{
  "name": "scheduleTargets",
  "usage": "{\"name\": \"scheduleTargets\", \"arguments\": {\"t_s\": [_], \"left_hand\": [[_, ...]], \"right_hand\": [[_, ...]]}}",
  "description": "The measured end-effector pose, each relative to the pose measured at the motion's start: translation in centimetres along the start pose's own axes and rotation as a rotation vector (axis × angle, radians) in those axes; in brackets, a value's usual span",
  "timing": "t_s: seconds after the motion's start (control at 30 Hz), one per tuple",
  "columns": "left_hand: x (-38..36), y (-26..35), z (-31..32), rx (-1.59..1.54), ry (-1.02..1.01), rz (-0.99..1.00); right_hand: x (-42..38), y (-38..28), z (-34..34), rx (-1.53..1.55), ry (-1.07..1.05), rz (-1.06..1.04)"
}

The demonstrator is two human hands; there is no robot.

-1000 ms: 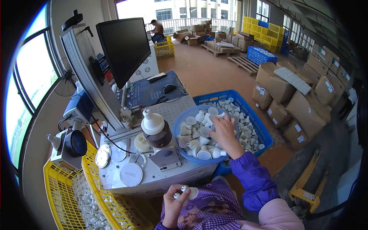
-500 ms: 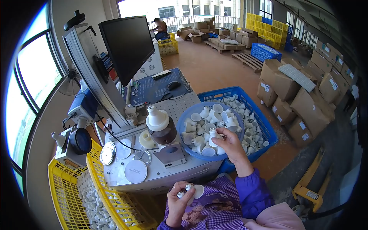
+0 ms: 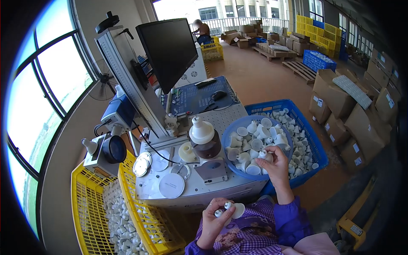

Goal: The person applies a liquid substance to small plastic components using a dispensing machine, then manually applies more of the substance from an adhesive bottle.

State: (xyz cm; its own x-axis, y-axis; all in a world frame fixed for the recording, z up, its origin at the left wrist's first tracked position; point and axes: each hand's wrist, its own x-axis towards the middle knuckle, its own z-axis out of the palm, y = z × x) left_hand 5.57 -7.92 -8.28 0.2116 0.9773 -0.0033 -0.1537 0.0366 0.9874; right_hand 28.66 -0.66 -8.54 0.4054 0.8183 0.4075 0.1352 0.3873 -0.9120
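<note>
My left hand (image 3: 211, 224) is closed around two white light-bulb housings (image 3: 238, 211) in front of the purple checked apron, their narrow cap ends by the thumb. My right hand (image 3: 279, 170) grips another white bulb housing (image 3: 264, 156), cap end up, over the near right side of a round blue basin (image 3: 229, 165). Many similar housings fill that basin. To its left, a white bulb housing (image 3: 201, 131) stands cap-up on a dark round fixture (image 3: 207, 149) on the machine table.
A blue crate (image 3: 319, 158) of housings stands beneath and beside the basin. Yellow crates (image 3: 80, 204) with more housings are at lower left. A monitor (image 3: 168, 53) and a machine column (image 3: 129, 80) rise behind the table. Cardboard boxes (image 3: 335, 95) stack at right; another person sits far back.
The view has swung left, so the scene sits further right. My right hand has drawn its housing slightly toward me; the left keeps its two.
</note>
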Motion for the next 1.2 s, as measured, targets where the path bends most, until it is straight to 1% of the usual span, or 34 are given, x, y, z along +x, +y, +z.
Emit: {"name": "scheduleTargets", "arguments": {"t_s": [0.03,0.07,0.1,0.13,0.17,0.23,0.3,0.33,0.4,0.5,0.53,0.6,0.63,0.67,0.73,0.77,0.8,0.87,0.9,0.97,1.0,1.07,1.1,1.13,1.2], "left_hand": [[0.3,0.3,-0.1,0.003,0.005,0.002],[0.7,0.7,-0.2,0.053,0.023,0.070],[1.1,1.2,-0.3,0.102,0.042,0.138],[1.5,1.8,-0.5,0.105,0.048,0.140],[2.1,2.6,-0.6,0.066,0.075,0.154],[3.4,4.6,-0.7,0.026,0.102,0.175],[4.9,7.0,-0.9,0.270,0.148,0.358],[6.0,7.9,-0.9,0.271,0.149,0.359],[8.2,9.6,-0.9,0.272,0.173,0.491],[11.7,12.3,-0.6,0.273,0.168,0.526],[12.7,13.2,-0.3,0.273,0.167,0.529],[14.2,14.6,0.0,0.289,0.089,0.355],[14.6,15.1,0.0,0.289,0.089,0.356],[14.9,15.5,-0.1,0.313,0.089,0.297],[15.1,16.2,-0.3,0.361,0.088,0.182],[14.9,15.9,-0.7,0.289,0.091,0.279],[14.4,16.0,-1.2,0.293,0.090,0.281],[13.0,16.4,-2.4,0.125,0.186,0.381],[12.2,16.4,-3.0,0.130,0.188,0.381],[10.6,15.9,-4.0,-0.063,0.245,0.476],[9.9,15.4,-4.3,-0.061,0.251,0.480],[8.3,14.2,-4.8,-0.151,0.296,0.433],[7.6,13.5,-5.0,-0.179,0.311,0.378],[7.2,12.6,-5.3,-0.181,0.316,0.378],[6.6,10.9,-5.9,-0.189,0.298,0.311]], "right_hand": [[-0.1,-0.4,0.1,0.026,0.003,0.022],[-0.1,-0.6,0.1,0.032,0.000,0.021],[0.0,-0.6,0.1,0.019,-0.009,-0.025],[0.0,-0.7,0.2,0.006,-0.018,-0.071],[0.0,-0.9,0.3,0.011,-0.023,-0.072],[0.0,-1.3,0.4,0.033,-0.024,-0.058],[-0.1,-1.8,0.6,0.062,-0.020,-0.036],[-0.1,-1.9,0.7,0.088,-0.015,-0.007],[-0.2,-2.1,0.9,0.117,-0.022,0.003],[0.1,-2.8,1.3,0.154,-0.045,0.021],[0.2,-3.2,1.5,0.163,-0.063,0.034],[0.8,-4.2,2.1,0.206,-0.081,0.036],[1.3,-4.7,2.5,0.250,-0.101,0.039],[1.9,-5.1,3.0,0.251,-0.101,0.038],[3.3,-6.0,4.2,0.279,-0.158,-0.063],[4.1,-6.6,5.0,0.298,-0.177,-0.094],[4.8,-7.1,5.9,0.302,-0.175,-0.096],[6.0,-7.8,7.7,0.208,-0.235,-0.147],[6.6,-8.2,8.7,0.213,-0.235,-0.147],[7.5,-8.7,10.6,0.220,-0.324,-0.197],[7.8,-8.6,11.5,0.225,-0.330,-0.199],[8.5,-7.6,13.1,0.171,-0.398,-0.225],[8.7,-7.0,13.7,0.137,-0.399,-0.219],[8.8,-6.4,13.9,0.137,-0.404,-0.218],[9.2,-5.8,14.1,0.007,-0.441,-0.218]]}}
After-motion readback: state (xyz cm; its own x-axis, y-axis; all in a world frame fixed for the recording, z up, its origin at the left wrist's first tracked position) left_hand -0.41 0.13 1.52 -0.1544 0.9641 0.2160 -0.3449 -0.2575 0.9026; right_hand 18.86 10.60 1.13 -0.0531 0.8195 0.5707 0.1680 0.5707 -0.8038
